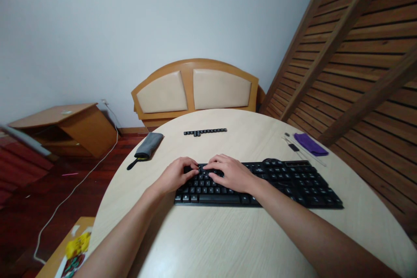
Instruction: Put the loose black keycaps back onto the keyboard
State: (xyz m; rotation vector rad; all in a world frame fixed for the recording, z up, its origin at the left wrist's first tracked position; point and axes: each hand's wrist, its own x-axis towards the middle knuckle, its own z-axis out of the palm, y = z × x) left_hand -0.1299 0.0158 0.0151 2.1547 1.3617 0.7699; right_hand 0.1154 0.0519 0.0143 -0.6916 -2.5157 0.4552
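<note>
A black keyboard (293, 182) lies across the round pale wooden table (228, 243). My left hand (177, 174) is curled around the keyboard's top left corner, fingers bent over its edge. My right hand (230, 172) rests on the upper left keys, with its fingertips drawn together at the top row, close to my left fingers. What the right fingertips pinch is hidden. A row of loose black keycaps (205, 131) lies further back on the table, beyond both hands.
A grey folded cloth (149, 144) with a black handle under it sits at the table's left edge. A purple cloth (309, 143) and thin tools (293, 146) lie at the right. Behind the table are a padded headboard (195, 89), a slatted wooden frame (358, 52) and a low cabinet (65, 128).
</note>
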